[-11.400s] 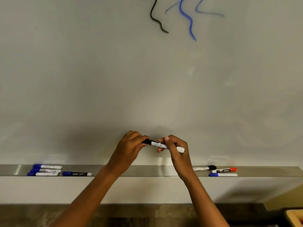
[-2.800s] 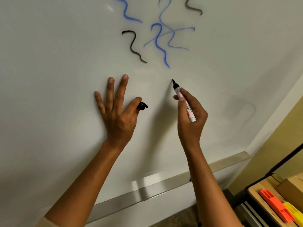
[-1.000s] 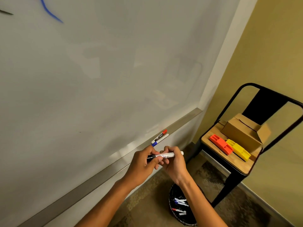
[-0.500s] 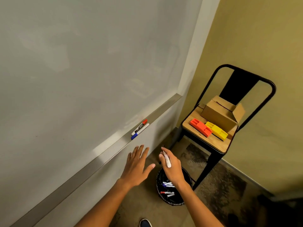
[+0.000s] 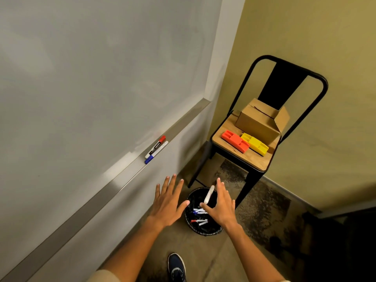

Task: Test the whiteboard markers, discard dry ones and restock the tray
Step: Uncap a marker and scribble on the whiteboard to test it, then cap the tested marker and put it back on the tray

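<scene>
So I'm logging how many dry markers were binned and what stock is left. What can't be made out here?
- Bin: the right hand covers part of it, so no full count of discarded markers.
- Falling marker: blurred, cap colour unclear.
- Cardboard box on the chair: contents hidden by its walls.
- Tray: its left stretch is cut off by the picture's edge.
- Tray markers: print too small.
</scene>
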